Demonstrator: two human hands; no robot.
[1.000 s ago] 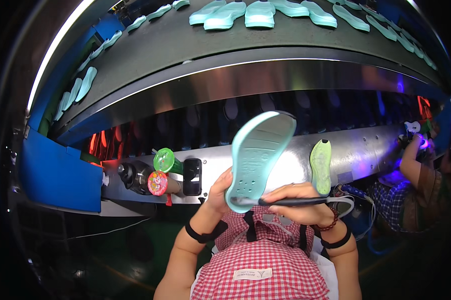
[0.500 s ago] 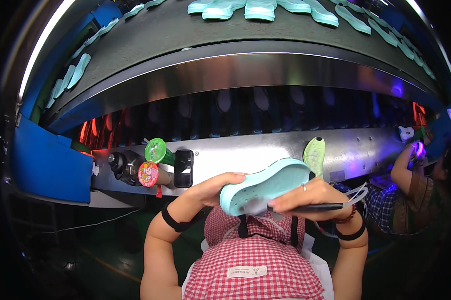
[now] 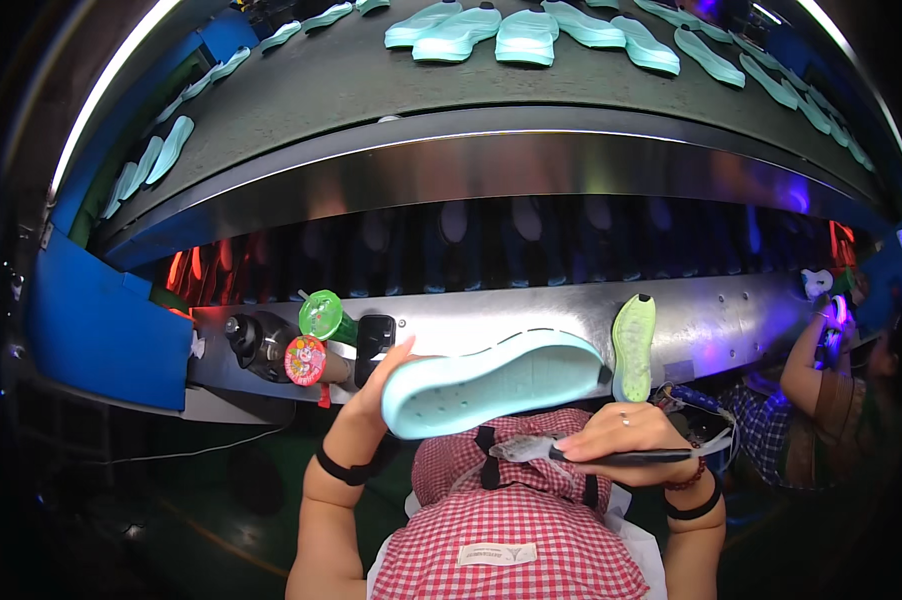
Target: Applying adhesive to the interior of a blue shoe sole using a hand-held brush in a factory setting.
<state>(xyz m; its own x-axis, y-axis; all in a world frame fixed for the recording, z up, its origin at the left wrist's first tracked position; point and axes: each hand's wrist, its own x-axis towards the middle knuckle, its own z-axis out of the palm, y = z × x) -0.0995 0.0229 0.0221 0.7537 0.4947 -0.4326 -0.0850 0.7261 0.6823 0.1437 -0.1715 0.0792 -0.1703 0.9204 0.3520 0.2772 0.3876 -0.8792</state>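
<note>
A light-blue shoe sole point(image 3: 496, 388) is held up by my left hand point(image 3: 374, 388), gripped at its left end, with its hollow inner face tilted toward me. Much of that hand's fingers is hidden behind the sole. In my right hand point(image 3: 626, 438) is a black-handled brush point(image 3: 529, 449) with pale bristles, pointing left. A clear tube trails from the handle end. The bristles are below the sole, apart from it, in front of my red checked apron point(image 3: 501, 515). Beyond my right hand, a yellow-green sole point(image 3: 633, 345) with a dark tip lies on the metal ledge.
On the metal ledge point(image 3: 461, 312) at left stand a dark bottle point(image 3: 261, 345), a green-lidded cup point(image 3: 323, 315), a red-topped cup point(image 3: 306, 360) and a phone point(image 3: 375, 335). Behind runs a dark belt point(image 3: 331, 90) carrying several light-blue soles point(image 3: 526, 38). A co-worker's arm point(image 3: 803, 345) is at right.
The brush has come off the sole's inner face and moved down toward me. My left hand has shifted the sole left and tilted it. The whole view has also moved slightly.
</note>
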